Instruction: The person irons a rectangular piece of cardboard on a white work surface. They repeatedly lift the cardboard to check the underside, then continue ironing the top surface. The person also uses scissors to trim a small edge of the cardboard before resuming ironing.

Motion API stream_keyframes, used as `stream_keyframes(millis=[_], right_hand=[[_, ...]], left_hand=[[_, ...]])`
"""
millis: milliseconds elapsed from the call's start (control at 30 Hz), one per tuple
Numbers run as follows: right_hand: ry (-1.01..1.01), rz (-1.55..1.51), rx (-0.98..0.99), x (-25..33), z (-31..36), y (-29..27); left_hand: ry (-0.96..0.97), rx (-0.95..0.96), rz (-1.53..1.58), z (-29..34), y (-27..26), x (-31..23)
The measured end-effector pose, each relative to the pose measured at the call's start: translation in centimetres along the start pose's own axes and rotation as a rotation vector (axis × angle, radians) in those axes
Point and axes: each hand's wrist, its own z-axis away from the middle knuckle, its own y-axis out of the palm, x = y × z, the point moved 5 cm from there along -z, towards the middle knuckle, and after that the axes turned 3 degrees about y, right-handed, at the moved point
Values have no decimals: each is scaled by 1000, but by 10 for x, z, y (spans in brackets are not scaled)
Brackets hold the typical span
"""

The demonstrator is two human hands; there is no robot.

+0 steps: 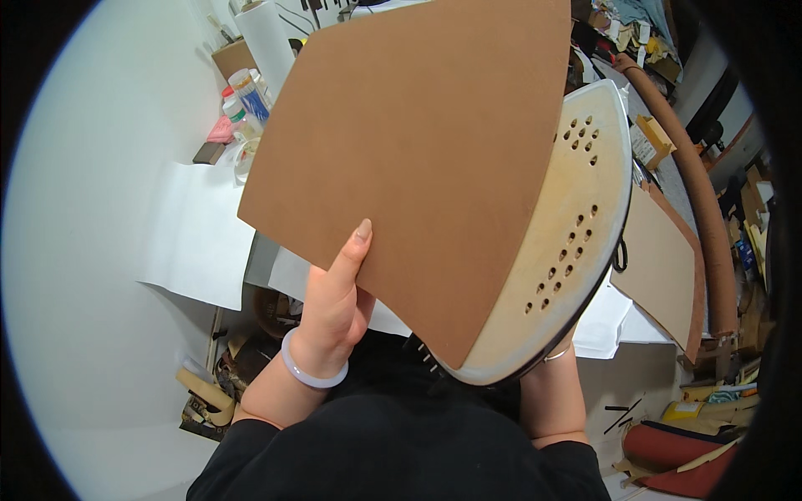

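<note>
A large brown sheet [409, 159], which looks like leather, fills the middle of the view. My left hand [332, 292] pinches its near left edge, thumb on top and fingers hidden underneath. Behind and to the right of the sheet is what looks like a steam iron [576, 192], its pale, stained soleplate with small holes turned up toward me. The sheet lies across the soleplate's left part. My right forearm [554, 397] reaches up behind the iron, which is held up from that side; the right hand's fingers are hidden.
At the far left stand a white paper roll [266, 42] and several bottles [246, 96]. White paper [205, 230] hangs at the left. Right of the iron lie a beige sheet [656, 263], a small box [652, 138] and a long brown roll [697, 184]. Red rolls [677, 455] lie lower right.
</note>
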Motion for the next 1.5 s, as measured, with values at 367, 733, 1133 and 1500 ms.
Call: stream_keyframes(millis=[367, 733, 1133, 1500], right_hand=[[-192, 5, -26, 37, -22, -10], [-469, 219, -131, 104, -19, -36], [-480, 341, 61, 130, -8, -57], [-229, 162, -71, 86, -14, -40]], left_hand=[[-266, 74, 272, 30, -44, 1], [225, -7, -380, 34, -108, -100], [303, 67, -453, 35, -106, -121], [161, 137, -365, 18, -99, -103]])
